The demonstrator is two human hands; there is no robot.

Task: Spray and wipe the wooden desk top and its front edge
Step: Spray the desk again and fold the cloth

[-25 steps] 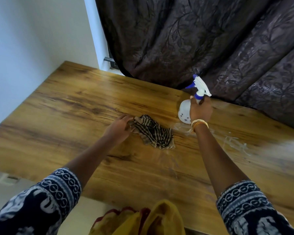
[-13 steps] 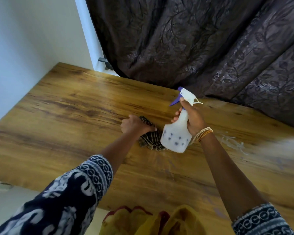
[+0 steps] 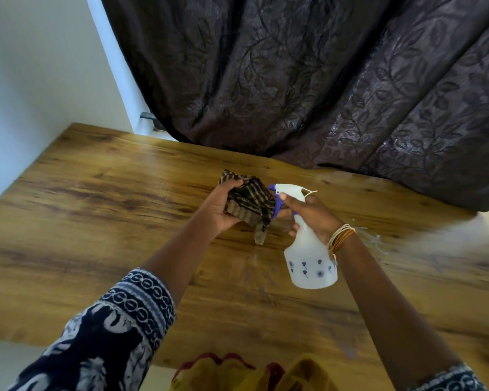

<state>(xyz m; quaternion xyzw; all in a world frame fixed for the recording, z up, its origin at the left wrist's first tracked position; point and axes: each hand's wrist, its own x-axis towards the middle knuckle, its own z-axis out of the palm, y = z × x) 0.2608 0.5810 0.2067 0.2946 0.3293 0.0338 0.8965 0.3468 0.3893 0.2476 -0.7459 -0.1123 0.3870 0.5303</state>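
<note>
The wooden desk top (image 3: 96, 221) fills the lower half of the view, its front edge (image 3: 76, 344) at the bottom left. My left hand (image 3: 220, 210) holds a bunched brown striped cloth (image 3: 249, 204) above the desk's middle. My right hand (image 3: 314, 215) grips the neck of a white spray bottle (image 3: 308, 258) with a blue trigger. Its nozzle points left, straight at the cloth, a few centimetres away. The bottle hangs in the air, clear of the wood.
A dark leaf-patterned curtain (image 3: 322, 80) hangs along the desk's back edge. A white wall (image 3: 26, 80) borders the left side. A wet glare patch (image 3: 449, 235) lies on the desk at right. Yellow and red fabric (image 3: 251, 373) shows at the bottom.
My left hand has lifted the cloth off the desk. My right hand has raised the bottle from the desk and turned its nozzle toward the cloth.
</note>
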